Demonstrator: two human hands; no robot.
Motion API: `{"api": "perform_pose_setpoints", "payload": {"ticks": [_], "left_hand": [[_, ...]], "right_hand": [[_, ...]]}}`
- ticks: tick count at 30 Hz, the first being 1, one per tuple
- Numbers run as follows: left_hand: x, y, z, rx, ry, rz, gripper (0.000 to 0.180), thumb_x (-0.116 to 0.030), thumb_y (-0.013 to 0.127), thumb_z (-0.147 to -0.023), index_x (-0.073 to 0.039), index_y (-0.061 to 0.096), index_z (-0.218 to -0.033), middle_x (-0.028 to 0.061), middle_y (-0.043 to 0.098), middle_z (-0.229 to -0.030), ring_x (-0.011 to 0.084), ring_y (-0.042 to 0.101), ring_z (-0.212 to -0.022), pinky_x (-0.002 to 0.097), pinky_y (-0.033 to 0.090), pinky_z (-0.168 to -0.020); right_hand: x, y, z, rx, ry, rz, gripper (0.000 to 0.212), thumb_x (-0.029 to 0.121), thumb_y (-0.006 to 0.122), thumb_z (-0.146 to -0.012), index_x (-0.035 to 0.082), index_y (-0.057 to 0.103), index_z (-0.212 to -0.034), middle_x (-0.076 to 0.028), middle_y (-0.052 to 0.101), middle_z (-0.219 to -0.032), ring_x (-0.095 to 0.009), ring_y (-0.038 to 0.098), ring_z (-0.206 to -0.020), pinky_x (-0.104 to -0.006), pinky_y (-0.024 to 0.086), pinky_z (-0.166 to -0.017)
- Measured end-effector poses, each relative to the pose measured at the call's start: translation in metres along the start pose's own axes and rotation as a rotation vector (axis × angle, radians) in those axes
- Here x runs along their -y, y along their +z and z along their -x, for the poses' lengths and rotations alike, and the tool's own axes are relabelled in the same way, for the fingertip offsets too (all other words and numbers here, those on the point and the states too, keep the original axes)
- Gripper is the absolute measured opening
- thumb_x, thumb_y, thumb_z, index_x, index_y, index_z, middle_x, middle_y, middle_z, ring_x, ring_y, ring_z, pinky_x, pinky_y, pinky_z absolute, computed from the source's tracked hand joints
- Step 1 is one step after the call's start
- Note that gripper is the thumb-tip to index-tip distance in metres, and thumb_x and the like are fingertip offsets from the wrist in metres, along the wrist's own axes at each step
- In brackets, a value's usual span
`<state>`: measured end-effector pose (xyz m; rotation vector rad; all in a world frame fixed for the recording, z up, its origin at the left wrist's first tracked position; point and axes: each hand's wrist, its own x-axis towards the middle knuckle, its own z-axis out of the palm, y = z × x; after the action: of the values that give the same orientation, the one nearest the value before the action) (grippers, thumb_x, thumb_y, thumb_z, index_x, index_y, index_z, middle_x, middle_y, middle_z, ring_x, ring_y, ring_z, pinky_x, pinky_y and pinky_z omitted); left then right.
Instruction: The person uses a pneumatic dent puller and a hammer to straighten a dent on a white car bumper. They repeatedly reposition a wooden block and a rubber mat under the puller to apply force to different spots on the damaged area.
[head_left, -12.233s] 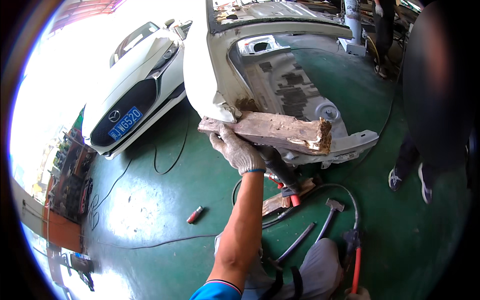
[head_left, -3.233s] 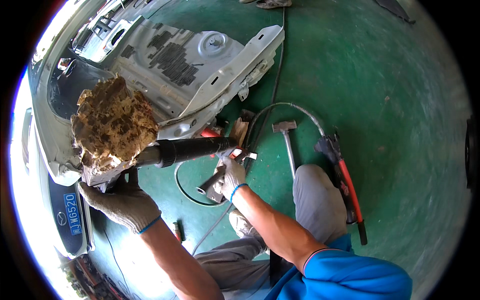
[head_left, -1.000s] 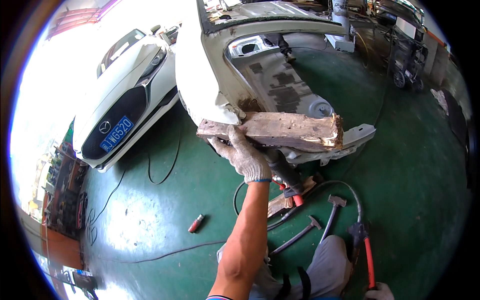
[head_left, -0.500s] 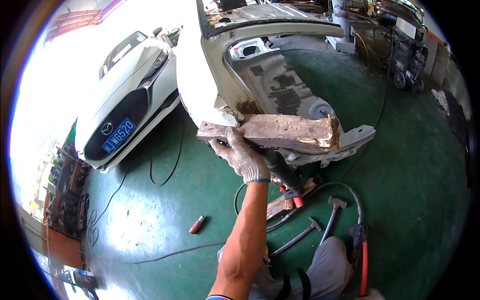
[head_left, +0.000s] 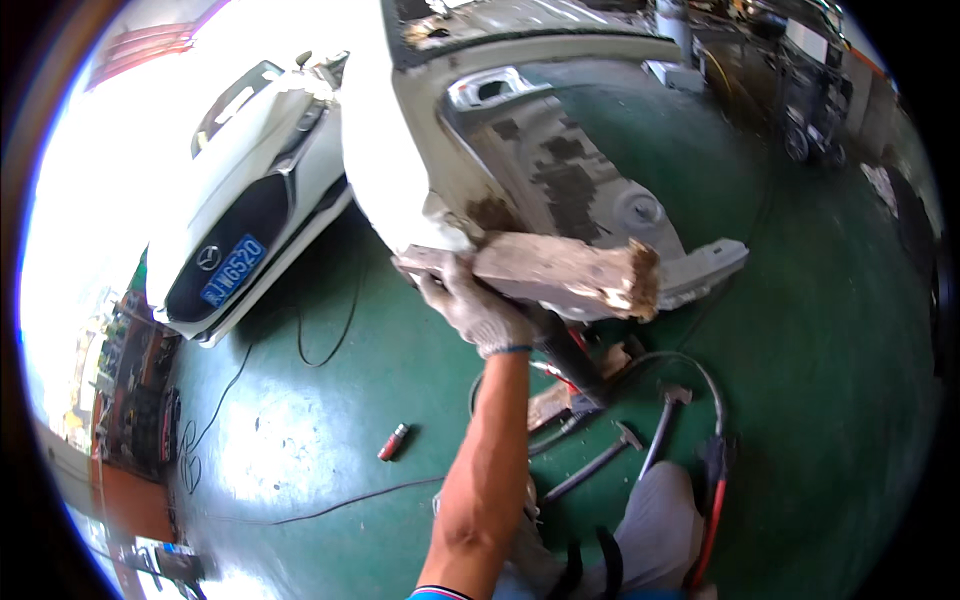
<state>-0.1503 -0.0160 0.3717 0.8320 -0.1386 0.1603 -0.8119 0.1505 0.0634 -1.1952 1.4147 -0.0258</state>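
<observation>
My left hand (head_left: 480, 310), in a pale knitted glove, is closed around the left part of a rough wooden block (head_left: 565, 268). The block lies against the torn lower edge of a white car body panel (head_left: 440, 215). Beneath it, a dark cylindrical ram (head_left: 568, 355) slants down to the right; the block hides its upper end. My right hand (head_left: 706, 592) barely shows at the lower edge, by the end of a red lever (head_left: 712, 525), its fingers mostly cut off. A black hose (head_left: 705, 385) runs to the lever's dark head.
Two hammers, one (head_left: 590, 468) and another (head_left: 664, 425), lie before my knees, near a second piece of wood (head_left: 550, 402). A red-and-silver cylinder (head_left: 393, 442) lies on the green floor. A white car (head_left: 260, 200) stands at left; a cable (head_left: 350, 495) crosses the floor.
The red lever has swung left and lower, with my right hand moving left along the lower edge. My left hand stays on the block, whose right end sits slightly further left. The view has shifted slightly.
</observation>
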Motion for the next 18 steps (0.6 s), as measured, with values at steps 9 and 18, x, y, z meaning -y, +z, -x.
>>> {"api": "perform_pose_setpoints", "payload": {"ticks": [9,18], "left_hand": [[0.006,-0.020,-0.021,-0.011,-0.029,-0.061,0.041,-0.041,0.057,-0.096,-0.003,0.061,-0.111,0.0159,0.065,-0.111,0.0290,0.067,-0.098,0.0426,0.058,-0.084],[-0.005,0.019,0.004,-0.154,-0.095,0.066,0.055,-0.037,0.065,-0.097,-0.005,0.047,-0.138,0.0142,0.058,-0.125,0.0255,0.062,-0.110,0.0413,0.054,-0.096]], "right_hand": [[0.066,-0.015,0.004,0.043,0.172,0.250,0.032,0.025,0.076,-0.084,0.006,0.071,-0.108,-0.012,0.074,-0.094,-0.024,0.071,-0.087,-0.0383,0.057,-0.081],[-0.088,-0.046,-0.079,0.277,-0.216,1.138,0.036,0.041,0.069,-0.091,0.009,0.072,-0.107,-0.015,0.074,-0.096,-0.033,0.073,-0.097,-0.0450,0.058,-0.084]]}}
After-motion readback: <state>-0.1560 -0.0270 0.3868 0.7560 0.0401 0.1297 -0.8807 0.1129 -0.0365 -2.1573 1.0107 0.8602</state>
